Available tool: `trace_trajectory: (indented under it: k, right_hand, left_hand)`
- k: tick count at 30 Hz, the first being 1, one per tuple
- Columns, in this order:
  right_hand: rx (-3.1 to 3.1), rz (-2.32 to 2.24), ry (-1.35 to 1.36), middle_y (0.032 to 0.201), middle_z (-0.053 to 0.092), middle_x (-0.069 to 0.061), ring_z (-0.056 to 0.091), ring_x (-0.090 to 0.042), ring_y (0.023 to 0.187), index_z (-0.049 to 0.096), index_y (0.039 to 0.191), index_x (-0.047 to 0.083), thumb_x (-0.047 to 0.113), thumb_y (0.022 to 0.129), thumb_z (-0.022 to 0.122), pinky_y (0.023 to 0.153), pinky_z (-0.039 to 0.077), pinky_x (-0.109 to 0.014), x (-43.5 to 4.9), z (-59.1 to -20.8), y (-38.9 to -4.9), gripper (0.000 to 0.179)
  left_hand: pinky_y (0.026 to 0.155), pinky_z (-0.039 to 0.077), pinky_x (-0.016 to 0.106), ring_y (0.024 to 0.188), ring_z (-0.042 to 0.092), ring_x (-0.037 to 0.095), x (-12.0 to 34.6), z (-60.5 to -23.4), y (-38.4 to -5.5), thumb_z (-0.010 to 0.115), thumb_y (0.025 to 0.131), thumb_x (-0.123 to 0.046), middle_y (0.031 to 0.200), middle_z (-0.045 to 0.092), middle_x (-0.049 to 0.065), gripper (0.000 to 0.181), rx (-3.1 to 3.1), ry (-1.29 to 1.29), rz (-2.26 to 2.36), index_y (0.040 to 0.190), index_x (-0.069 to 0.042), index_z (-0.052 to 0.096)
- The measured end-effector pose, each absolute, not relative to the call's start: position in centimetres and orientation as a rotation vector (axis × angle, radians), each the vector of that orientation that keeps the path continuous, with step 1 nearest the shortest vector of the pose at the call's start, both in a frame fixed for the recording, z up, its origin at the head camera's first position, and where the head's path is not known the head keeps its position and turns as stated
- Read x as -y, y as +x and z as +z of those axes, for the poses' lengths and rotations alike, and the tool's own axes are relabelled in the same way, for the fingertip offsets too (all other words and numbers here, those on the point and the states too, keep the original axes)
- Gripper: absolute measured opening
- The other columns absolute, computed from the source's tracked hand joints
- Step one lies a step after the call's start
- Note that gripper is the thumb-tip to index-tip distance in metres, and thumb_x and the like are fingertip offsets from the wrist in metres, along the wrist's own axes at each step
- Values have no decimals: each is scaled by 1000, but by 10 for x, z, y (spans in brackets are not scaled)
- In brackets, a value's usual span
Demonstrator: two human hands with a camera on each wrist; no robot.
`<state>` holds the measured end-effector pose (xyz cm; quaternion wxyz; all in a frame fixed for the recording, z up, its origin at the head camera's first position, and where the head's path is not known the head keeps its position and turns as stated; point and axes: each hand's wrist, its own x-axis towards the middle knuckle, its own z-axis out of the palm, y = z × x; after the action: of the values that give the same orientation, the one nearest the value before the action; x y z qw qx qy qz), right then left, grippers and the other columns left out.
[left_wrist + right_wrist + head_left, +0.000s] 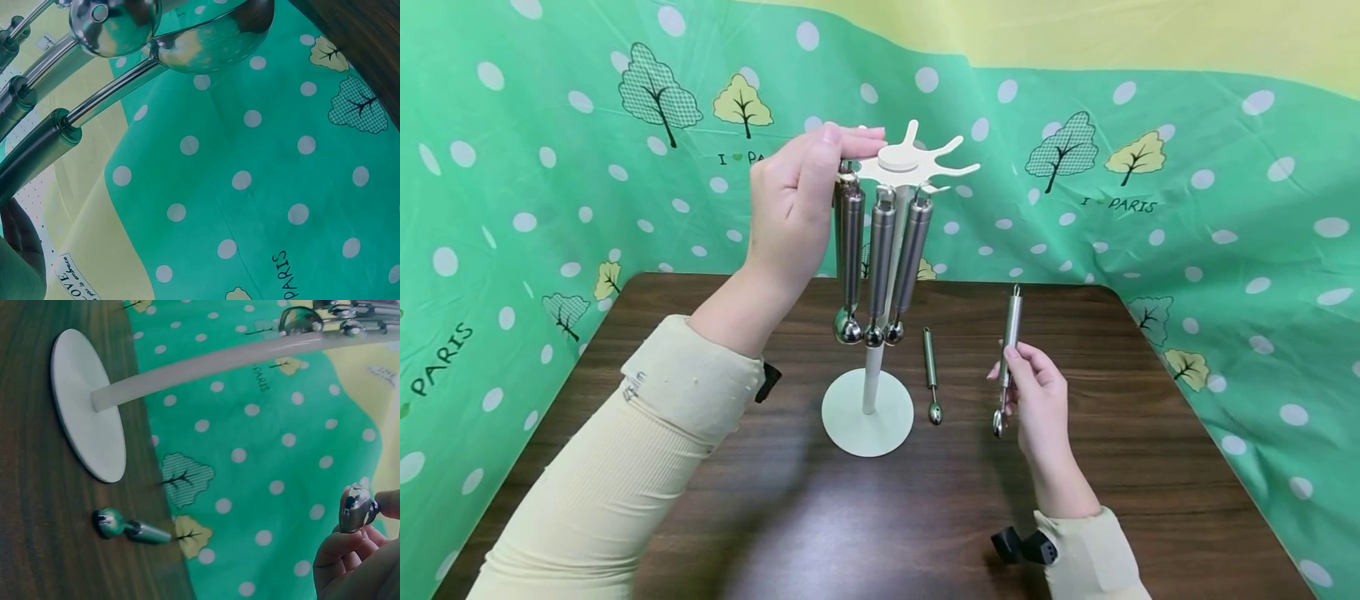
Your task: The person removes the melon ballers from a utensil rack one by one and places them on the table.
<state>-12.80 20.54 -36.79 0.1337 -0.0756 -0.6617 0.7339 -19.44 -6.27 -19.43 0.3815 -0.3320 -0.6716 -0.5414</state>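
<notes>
A white rack (876,392) with curved hooks stands on a round base. Several steel melon ballers (882,250) hang from it by their handle ends, bowls down. The left hand (797,192) is at the rack's top left, its visible fingers lying straight against the top beside the hub; its other fingers are hidden. Bowls of the hanging melon ballers (212,44) look large in the left wrist view. To the right of the rack, the right hand (1041,400) pinches another melon baller (1011,325) between thumb and fingers, handle up. Its rounded bowl (357,509) shows in the right wrist view.
One more melon baller (931,371) lies on the dark wooden table (820,533), between the rack's base and the right hand. A green dotted cloth (1037,108) with trees surrounds the table at the back and sides.
</notes>
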Motion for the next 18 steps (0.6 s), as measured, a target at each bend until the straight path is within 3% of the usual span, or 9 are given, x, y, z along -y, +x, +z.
trace_trajectory:
  k: [18]
  right_hand:
    - [2018, 2185, -326, 66, 66, 9, 44, -4, 46, 65, 96, 23, 19, 102, 52, 40, 35, -15, -221, -398, -143, 15]
  left_hand:
    - [97, 52, 27, 105, 72, 14, 62, -194, -194, 35, 100, -15, 104, 74, 20, 45, 1705, -841, -1394, 98, 5, 75]
